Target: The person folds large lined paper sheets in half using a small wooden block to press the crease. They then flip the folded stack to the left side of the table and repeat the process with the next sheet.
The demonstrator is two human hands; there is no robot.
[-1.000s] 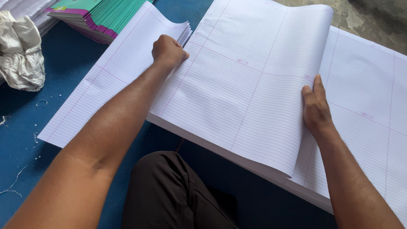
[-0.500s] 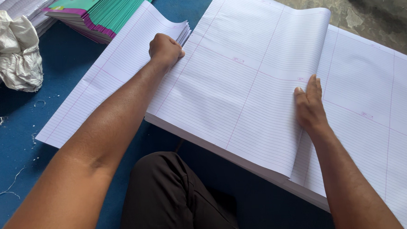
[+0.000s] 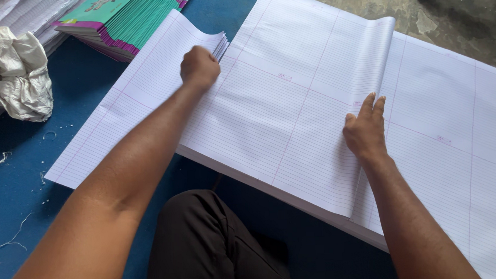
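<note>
A large stack of white ruled sheets [image 3: 448,125] lies across a blue surface. Its top sheets [image 3: 291,115] are folded over toward the left, with the fold's curled edge standing up at the right. My left hand [image 3: 199,68] is a closed fist pressing on the left end of the folded sheets, next to a smaller fanned pile of ruled sheets [image 3: 140,94]. My right hand [image 3: 366,130] lies flat, fingers together, on the folded sheets' right edge, pressing it down.
A stack of green and pink covered notebooks [image 3: 120,19] sits at the far left. A crumpled white sack [image 3: 11,83] lies at the left edge. My dark-trousered knee [image 3: 208,247] is below the sheets. Concrete floor [image 3: 449,19] shows at the far right.
The right hand slid leftward along the folded sheets' edge. The left fist stayed pressed on the left end. The view shifted slightly.
</note>
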